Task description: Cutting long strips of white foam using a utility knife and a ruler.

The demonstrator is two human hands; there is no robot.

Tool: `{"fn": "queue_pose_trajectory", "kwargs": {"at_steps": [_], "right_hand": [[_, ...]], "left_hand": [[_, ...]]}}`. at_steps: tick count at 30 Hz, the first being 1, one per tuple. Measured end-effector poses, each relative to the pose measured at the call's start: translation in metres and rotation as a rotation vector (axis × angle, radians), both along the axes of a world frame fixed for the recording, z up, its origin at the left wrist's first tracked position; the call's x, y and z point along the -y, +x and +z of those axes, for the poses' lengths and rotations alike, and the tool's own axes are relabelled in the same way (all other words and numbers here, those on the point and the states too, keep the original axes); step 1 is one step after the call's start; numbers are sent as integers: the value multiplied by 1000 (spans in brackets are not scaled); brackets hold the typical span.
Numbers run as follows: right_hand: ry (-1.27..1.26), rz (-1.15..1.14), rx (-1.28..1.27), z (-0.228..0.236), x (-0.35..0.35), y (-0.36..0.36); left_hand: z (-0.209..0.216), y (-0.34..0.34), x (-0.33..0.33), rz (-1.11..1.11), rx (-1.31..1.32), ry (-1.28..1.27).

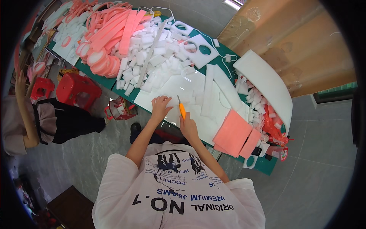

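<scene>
Orange plastic marks the handle of a cutter (182, 110), one only, held in the right hand (188, 126) in this single head view, its thin blade pointing away from the wearer. The left hand (161, 107) has its fingers curled at the edge of one small white foam piece (174, 102), near the blade; whether they pinch or only press cannot be told. That piece lies on a glossy white board (144, 97) over the green tabletop (267, 166), near its front edge. The likeliest trouble is a nick to the left fingers, if the blade skids off the soft foam; the piece could also slide on the smooth board if pressed too lightly, spoiling a cut. Counting around them: two long white strips (207, 90) right of the cutter, one stack of pink sheets (231, 131), one big curved white slab (265, 86), and, beyond, white foam blocks (156, 60) too many to count. Left of the tabletop are two red stools (76, 87) and one co-worker (17, 122).
</scene>
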State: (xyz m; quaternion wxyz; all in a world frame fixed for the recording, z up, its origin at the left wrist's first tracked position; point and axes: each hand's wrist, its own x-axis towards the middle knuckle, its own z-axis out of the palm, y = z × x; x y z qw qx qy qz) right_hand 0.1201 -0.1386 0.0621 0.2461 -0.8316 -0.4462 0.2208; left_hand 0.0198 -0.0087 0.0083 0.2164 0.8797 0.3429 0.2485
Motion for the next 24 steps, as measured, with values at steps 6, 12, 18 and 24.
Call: {"fn": "queue_pose_trajectory", "kwargs": {"at_steps": [6, 12, 18, 24], "right_hand": [[-50, 18, 57, -22, -6, -3], [-80, 25, 130, -26, -2, -6], [-127, 25, 127, -22, -8, -5], [-101, 28, 50, -22, -18, -1]], "left_hand": [[-15, 9, 2, 22, 20, -70], [-15, 9, 0, 40, 40, -88], [-13, 9, 0, 40, 18, -64], [-15, 11, 1, 47, 74, -65]]}}
